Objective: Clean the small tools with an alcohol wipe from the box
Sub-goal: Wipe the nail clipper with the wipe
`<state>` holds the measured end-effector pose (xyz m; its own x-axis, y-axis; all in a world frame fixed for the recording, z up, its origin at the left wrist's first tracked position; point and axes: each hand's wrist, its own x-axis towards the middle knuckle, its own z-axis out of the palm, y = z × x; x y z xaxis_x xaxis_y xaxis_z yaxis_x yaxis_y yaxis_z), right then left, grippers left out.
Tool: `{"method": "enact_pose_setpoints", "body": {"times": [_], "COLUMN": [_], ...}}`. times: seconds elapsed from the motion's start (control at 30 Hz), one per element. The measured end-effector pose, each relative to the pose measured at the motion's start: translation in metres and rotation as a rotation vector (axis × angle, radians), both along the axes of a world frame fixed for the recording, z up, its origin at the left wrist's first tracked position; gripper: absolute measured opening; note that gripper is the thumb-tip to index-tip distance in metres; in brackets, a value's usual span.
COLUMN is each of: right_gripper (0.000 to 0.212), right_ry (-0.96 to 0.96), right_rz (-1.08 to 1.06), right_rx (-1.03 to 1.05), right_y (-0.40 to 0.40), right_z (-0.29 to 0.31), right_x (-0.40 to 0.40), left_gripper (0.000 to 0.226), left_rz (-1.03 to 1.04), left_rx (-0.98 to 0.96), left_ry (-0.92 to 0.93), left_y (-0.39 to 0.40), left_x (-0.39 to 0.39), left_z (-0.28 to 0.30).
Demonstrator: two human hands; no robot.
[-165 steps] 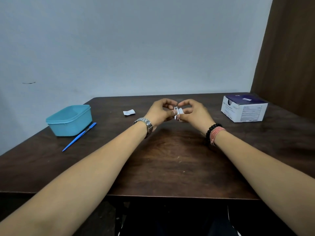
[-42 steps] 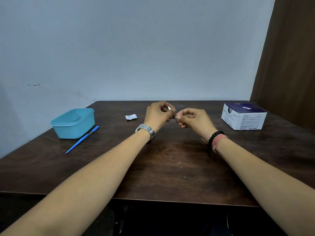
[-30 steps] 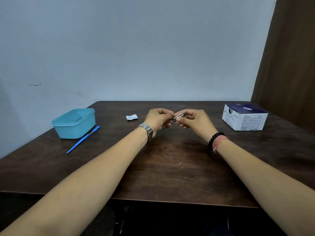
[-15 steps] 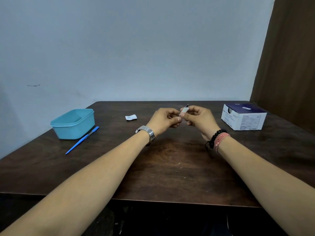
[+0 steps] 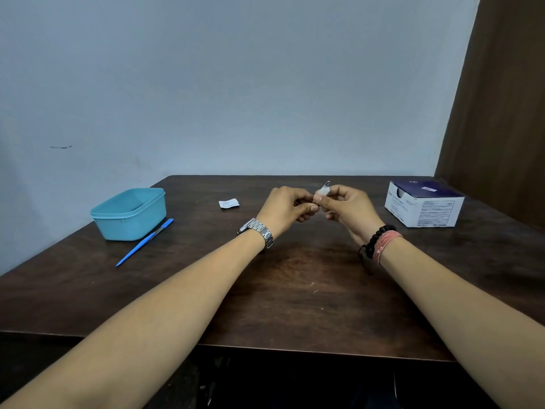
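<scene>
1. A teal plastic tub (image 5: 129, 214) sits open at the left of the dark wooden tabletop (image 5: 295, 290), with a blue-handled tool (image 5: 146, 242) lying just in front of it, slanting toward the near edge.
2. A torn white wrapper (image 5: 229, 203) lies flat farther back, well apart from both hands.
3. The left hand (image 5: 287, 209), a metal watch (image 5: 257, 231) on its wrist, pinches the lower end of a small metal tool (image 5: 324, 187) held above the tabletop.
4. The right hand (image 5: 348, 209), wearing bead and cord bracelets (image 5: 379, 243), pinches a white alcohol wipe (image 5: 323, 191) around that tool; the tip pokes out above the fingers.
5. The wipe box (image 5: 424, 206), white with a dark blue top, stands at the right; its label print is too small to read.
</scene>
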<state>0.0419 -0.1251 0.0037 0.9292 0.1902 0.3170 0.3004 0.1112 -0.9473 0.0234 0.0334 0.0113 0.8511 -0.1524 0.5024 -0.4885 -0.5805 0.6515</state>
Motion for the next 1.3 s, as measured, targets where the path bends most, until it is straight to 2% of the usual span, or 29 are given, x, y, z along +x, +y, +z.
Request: {"method": "enact_pose_setpoints", "body": {"times": [0.2, 0.4, 0.6, 0.73, 0.8, 0.87, 1.0, 1.07, 1.3], "right_gripper": [0.007, 0.008, 0.016, 0.005, 0.007, 0.012, 0.019, 0.017, 0.006], "right_ry": [0.003, 0.022, 0.042, 0.047, 0.036, -0.048, -0.315, -0.412, -0.383], "right_rz": [-0.046, 0.018, -0.046, -0.077, -0.123, -0.194, -0.276, -0.296, -0.395], "right_rx": [0.083, 0.038, 0.208, 0.224, 0.24, 0.167, -0.18, -0.285, -0.34], "right_y": [-0.001, 0.0, -0.005, -0.004, -0.005, -0.009, -0.006, 0.0, -0.007], "right_z": [0.002, 0.001, 0.004, 0.002, 0.003, 0.004, 0.004, 0.005, 0.006], "right_x": [0.002, 0.001, 0.006, 0.005, 0.004, 0.005, 0.003, -0.002, -0.002], "left_gripper": [0.009, 0.013, 0.014, 0.021, 0.02, 0.02, 0.02, 0.022, 0.017], "left_rz": [-0.007, 0.027, 0.087, 0.131, 0.125, 0.122, 0.12, 0.129, 0.146], "left_rx": [0.052, 0.129, 0.301, 0.365, 0.359, 0.342, 0.309, 0.286, 0.153], "left_ry": [-0.012, -0.057, -0.128, -0.18, -0.186, -0.176, -0.158, -0.136, -0.126], "left_y": [-0.004, 0.0, -0.007, -0.004, -0.003, -0.001, 0.001, 0.003, 0.003], "left_x": [-0.002, 0.0, -0.003, 0.004, 0.005, 0.006, 0.007, 0.008, 0.009], "left_z": [0.0, 0.0, 0.001, -0.001, -0.001, -0.001, 0.0, 0.0, 0.0]}}
